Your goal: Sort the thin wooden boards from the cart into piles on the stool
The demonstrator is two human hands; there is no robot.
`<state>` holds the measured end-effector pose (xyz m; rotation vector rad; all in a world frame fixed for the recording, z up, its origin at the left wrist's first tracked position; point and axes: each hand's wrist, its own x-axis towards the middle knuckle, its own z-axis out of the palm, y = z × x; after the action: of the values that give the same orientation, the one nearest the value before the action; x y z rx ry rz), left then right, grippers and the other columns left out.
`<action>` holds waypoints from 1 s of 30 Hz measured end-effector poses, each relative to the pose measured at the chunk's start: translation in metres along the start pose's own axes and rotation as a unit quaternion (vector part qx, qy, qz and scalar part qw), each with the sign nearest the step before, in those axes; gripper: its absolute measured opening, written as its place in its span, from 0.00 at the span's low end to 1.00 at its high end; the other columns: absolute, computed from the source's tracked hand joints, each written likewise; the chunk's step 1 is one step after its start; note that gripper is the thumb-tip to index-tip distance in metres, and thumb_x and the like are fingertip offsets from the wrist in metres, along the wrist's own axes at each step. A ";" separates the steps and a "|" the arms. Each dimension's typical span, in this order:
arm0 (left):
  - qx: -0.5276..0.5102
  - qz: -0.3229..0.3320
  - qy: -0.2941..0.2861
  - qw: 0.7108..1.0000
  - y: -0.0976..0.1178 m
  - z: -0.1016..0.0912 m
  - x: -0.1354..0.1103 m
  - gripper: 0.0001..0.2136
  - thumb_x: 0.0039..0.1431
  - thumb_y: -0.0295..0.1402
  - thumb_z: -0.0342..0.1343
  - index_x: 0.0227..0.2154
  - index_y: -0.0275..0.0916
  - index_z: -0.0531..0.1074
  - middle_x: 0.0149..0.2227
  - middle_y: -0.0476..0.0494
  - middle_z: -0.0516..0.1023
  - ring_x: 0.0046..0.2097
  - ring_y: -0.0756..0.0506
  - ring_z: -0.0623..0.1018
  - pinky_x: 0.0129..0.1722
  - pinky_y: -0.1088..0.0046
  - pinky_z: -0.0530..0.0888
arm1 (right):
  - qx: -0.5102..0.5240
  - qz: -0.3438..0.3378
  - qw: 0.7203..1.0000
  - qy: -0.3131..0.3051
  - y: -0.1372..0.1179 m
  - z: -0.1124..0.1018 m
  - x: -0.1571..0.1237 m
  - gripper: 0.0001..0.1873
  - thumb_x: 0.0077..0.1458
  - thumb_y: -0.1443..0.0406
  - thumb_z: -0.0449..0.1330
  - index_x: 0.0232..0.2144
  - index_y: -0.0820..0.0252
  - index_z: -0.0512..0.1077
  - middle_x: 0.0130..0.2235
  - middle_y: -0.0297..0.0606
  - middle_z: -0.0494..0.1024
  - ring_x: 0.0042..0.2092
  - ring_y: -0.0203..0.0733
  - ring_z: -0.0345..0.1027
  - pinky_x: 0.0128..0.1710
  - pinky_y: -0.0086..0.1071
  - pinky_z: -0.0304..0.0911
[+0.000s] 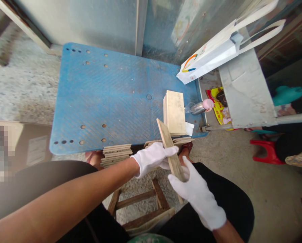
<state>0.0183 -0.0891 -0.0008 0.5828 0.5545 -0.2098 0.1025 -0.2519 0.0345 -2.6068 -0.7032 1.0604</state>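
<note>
A thin, narrow wooden board [169, 136] is held at a slant in front of the table's near edge. My left hand [153, 155], in a white glove, grips it around the middle with a finger laid across its face. Lower down, my right hand [198, 192], also gloved in white, has its thumb and forefinger on either side of the board; its other fingers are partly hidden. Just beyond, a stack of pale wooden boards [175, 113] stands on the blue table [110, 98]. More boards [117, 153] are stacked below the near edge, left of my hands.
At the table's right lie a pink-capped bottle [200, 107] and a white paper scrap [190, 129]. A white bag [209, 54] stands behind them. Beneath my hands is a wooden frame [138, 199]. A cardboard box [34, 141] sits left; a person's teal glove [289, 94] shows right.
</note>
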 end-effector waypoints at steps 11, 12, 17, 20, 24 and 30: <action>0.364 0.091 0.075 0.924 -0.011 0.013 -0.023 0.14 0.62 0.36 0.46 0.41 0.33 0.72 0.43 0.40 0.78 0.43 0.44 0.76 0.45 0.68 0.72 | 0.086 -0.008 0.989 0.117 -0.019 -0.034 0.030 0.50 0.48 0.49 0.62 0.66 0.55 0.45 0.58 0.45 0.66 0.57 0.49 0.64 0.56 0.42 0.62; 0.388 0.083 0.065 0.915 -0.014 0.016 -0.026 0.14 0.62 0.36 0.45 0.40 0.33 0.72 0.41 0.41 0.78 0.41 0.44 0.76 0.43 0.69 0.72 | 0.090 -0.024 0.987 0.131 -0.024 -0.041 0.032 0.51 0.47 0.49 0.62 0.66 0.54 0.44 0.59 0.44 0.66 0.57 0.49 0.64 0.57 0.41 0.62; 0.499 0.066 -0.030 0.864 -0.032 0.018 -0.031 0.13 0.63 0.36 0.42 0.38 0.36 0.70 0.34 0.45 0.76 0.34 0.47 0.74 0.35 0.73 0.70 | 0.047 -0.136 0.989 0.043 -0.031 -0.080 0.029 0.35 0.51 0.53 0.62 0.60 0.47 0.60 0.58 0.34 0.67 0.58 0.47 0.62 0.60 0.42 0.56; 0.555 0.057 -0.057 0.828 -0.034 0.016 -0.034 0.13 0.62 0.35 0.43 0.40 0.38 0.70 0.34 0.46 0.76 0.32 0.47 0.74 0.33 0.74 0.68 | -0.004 -0.156 0.982 -0.108 -0.019 -0.105 0.022 0.22 0.55 0.55 0.58 0.53 0.47 0.70 0.56 0.33 0.70 0.58 0.47 0.61 0.63 0.45 0.50; 0.578 0.044 -0.105 0.808 -0.032 0.018 -0.036 0.13 0.59 0.30 0.45 0.45 0.40 0.70 0.36 0.46 0.77 0.33 0.48 0.74 0.33 0.76 0.68 | -0.028 -0.149 0.968 -0.201 -0.003 -0.119 0.011 0.17 0.55 0.57 0.59 0.48 0.46 0.75 0.49 0.34 0.76 0.51 0.47 0.69 0.57 0.42 0.60; 0.602 0.051 -0.115 0.788 -0.043 0.018 -0.029 0.24 0.58 0.31 0.47 0.59 0.37 0.59 0.48 0.37 0.76 0.44 0.42 0.77 0.41 0.71 0.72 | -0.015 -0.166 0.967 -0.193 0.022 -0.125 -0.010 0.16 0.53 0.63 0.61 0.45 0.43 0.76 0.43 0.33 0.79 0.40 0.45 0.75 0.43 0.34 0.72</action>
<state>-0.0122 -0.1337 0.0076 1.8098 0.0725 -0.5317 0.1920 -0.2806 0.1198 -2.2096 -1.1970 1.4622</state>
